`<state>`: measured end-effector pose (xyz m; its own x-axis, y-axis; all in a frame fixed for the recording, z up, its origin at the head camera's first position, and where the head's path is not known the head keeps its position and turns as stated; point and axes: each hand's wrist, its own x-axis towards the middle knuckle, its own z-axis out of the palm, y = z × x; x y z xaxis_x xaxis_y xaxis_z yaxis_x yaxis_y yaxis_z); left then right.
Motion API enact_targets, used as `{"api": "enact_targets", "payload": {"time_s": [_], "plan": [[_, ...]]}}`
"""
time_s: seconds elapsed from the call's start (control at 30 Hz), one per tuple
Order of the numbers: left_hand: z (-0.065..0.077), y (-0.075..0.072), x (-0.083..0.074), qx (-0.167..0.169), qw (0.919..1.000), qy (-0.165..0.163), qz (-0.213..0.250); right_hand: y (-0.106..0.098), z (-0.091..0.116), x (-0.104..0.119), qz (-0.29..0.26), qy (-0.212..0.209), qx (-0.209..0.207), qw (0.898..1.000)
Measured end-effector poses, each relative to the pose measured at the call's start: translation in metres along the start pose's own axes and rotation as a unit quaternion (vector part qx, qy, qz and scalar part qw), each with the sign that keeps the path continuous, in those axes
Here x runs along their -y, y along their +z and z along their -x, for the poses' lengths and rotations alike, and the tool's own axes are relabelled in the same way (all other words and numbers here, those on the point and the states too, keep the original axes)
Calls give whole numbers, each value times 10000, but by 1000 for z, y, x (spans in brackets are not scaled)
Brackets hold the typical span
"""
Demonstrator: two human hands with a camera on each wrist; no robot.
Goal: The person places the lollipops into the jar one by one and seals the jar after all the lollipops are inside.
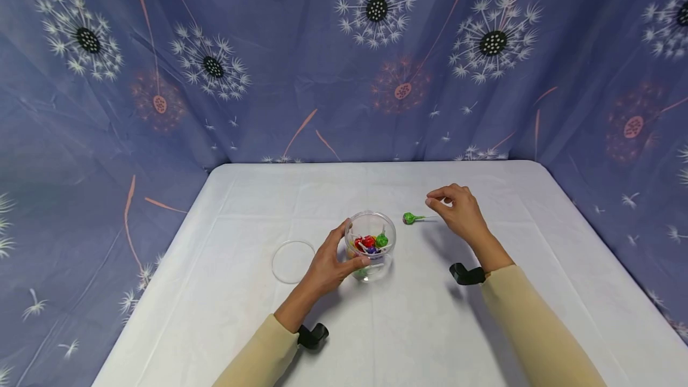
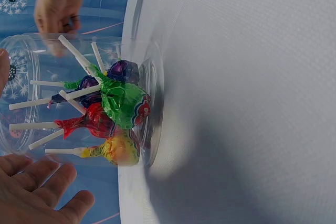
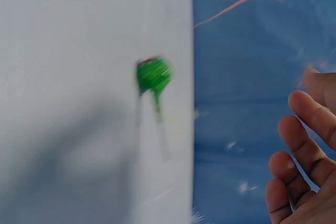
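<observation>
A clear plastic jar stands on the table, and my left hand grips it round its side, thumb near the front. Inside are wrapped lollipops with white sticks, among them a green lollipop, a red lollipop, a yellow lollipop and a purple lollipop. Right of the jar, another green lollipop lies on the cloth, its stick pointing right. My right hand hovers over the stick's end, fingers loosely bent and nothing between them. In the right wrist view this lollipop is blurred, apart from the fingers.
A thin clear ring-shaped lid lies left of the jar, partly behind the left hand. White cloth covers the table. A blue curtain with dandelion prints hangs behind and at both sides.
</observation>
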<state>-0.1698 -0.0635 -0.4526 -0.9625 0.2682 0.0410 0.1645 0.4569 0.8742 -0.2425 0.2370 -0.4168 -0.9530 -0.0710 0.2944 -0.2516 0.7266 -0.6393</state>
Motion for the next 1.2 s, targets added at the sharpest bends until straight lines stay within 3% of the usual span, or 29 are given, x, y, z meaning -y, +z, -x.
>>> {"api": "enact_targets", "payload": {"time_s": [0.27,0.5,0.7,1.2], "plan": [[0,0,-1,32,10000,5,44,9,-6,-32,419,450,371,9974],[1,0,-2,32,10000,9,33,13,-10,-48,512,914,1120,9882],[1,-1,-3,18,10000,27,29,17,-13,-56,602,829,1377,9852],[0,-1,-1,11,9999,-88,-55,33,-7,-64,706,637,1354,9862]]}}
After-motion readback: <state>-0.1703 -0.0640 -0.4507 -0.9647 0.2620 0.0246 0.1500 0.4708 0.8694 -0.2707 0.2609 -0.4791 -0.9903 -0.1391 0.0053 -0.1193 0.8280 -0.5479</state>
